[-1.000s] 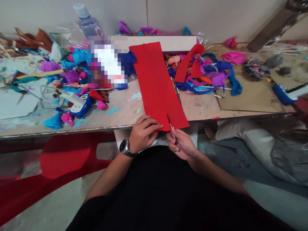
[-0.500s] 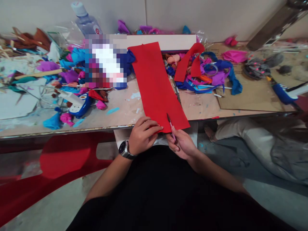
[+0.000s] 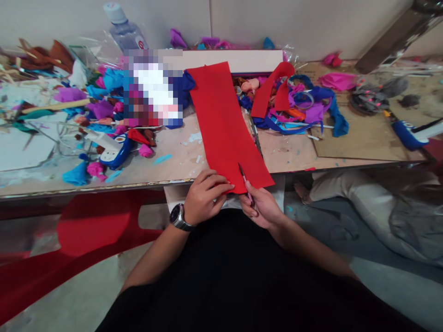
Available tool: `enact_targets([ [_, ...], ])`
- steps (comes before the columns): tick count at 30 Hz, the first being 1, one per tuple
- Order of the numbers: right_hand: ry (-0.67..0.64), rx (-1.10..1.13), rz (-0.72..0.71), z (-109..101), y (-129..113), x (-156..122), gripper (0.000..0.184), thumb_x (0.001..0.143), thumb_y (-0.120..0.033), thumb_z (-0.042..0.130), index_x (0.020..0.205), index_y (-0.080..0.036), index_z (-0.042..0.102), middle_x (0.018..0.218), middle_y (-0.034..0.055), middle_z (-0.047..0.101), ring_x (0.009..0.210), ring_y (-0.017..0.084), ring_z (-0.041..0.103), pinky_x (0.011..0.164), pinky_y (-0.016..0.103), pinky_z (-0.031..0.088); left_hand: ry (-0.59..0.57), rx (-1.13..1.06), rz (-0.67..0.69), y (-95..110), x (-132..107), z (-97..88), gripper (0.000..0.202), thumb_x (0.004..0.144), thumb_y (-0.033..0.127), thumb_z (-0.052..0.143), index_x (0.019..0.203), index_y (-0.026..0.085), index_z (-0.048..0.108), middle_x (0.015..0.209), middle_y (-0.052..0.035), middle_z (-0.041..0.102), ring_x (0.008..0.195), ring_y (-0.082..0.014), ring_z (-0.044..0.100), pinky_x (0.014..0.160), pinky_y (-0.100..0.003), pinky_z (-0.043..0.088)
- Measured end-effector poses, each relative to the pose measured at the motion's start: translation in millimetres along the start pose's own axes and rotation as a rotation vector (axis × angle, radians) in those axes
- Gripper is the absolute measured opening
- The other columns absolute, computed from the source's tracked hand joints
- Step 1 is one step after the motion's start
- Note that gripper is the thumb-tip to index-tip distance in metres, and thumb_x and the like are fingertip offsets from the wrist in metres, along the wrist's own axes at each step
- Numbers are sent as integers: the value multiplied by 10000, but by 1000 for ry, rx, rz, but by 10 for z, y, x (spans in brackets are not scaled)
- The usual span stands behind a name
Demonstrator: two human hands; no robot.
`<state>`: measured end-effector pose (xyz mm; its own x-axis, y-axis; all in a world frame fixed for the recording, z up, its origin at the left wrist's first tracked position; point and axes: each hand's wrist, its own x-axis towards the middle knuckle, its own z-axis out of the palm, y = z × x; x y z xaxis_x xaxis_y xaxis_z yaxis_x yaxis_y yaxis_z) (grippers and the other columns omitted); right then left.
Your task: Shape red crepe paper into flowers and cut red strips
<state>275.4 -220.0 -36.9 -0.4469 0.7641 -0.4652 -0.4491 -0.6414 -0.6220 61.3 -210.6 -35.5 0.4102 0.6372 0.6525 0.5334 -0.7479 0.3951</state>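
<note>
Littered counter (image 3: 183,159) | red sheet (image 3: 224,120) crosses its front edge, near end overhanging | our left hand (image 3: 206,191) pinches that end; right hand (image 3: 261,205) curled round scissors (image 3: 242,174) | near-right corner slid slightly our way; we judge little cutting progress

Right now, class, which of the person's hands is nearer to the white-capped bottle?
The left hand: at the near edge of the red sheet, in front of the bottle and to its right. The right hand, holding scissors, is farther right.
</note>
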Motion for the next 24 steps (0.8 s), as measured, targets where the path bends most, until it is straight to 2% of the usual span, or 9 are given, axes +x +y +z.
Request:
enact_targets([
  [12, 8, -14, -5, 23, -3, 3, 544, 812, -619, 874, 818, -223, 501, 540, -106, 502, 342, 30, 326, 385, 212, 168, -14, -3, -43, -21, -45, 5, 277, 926, 128, 694, 1152, 260, 787, 1089, -68, 789, 1055, -241, 672, 989, -476, 599],
  [20, -2, 4, 8, -6, 13, -4, 537, 838, -590, 865, 789, -220, 478, 543, -98, 507, 342, 27, 326, 375, 204, 162, 19, 53, -28, -129, -111, 84, 459, 945, 92, 690, 1362, 278, 738, 1104, -78, 782, 1077, -247, 657, 987, -440, 596],
  [24, -10, 18, 8, -7, 26, -20, 542, 806, -590, 892, 817, -219, 497, 547, -108, 513, 337, 26, 333, 375, 202, 169, 42, 47, -49, -184, -95, 94, 434, 961, 175, 736, 1376, 303, 744, 1200, -81, 788, 1120, -262, 637, 1016, -463, 575],
])
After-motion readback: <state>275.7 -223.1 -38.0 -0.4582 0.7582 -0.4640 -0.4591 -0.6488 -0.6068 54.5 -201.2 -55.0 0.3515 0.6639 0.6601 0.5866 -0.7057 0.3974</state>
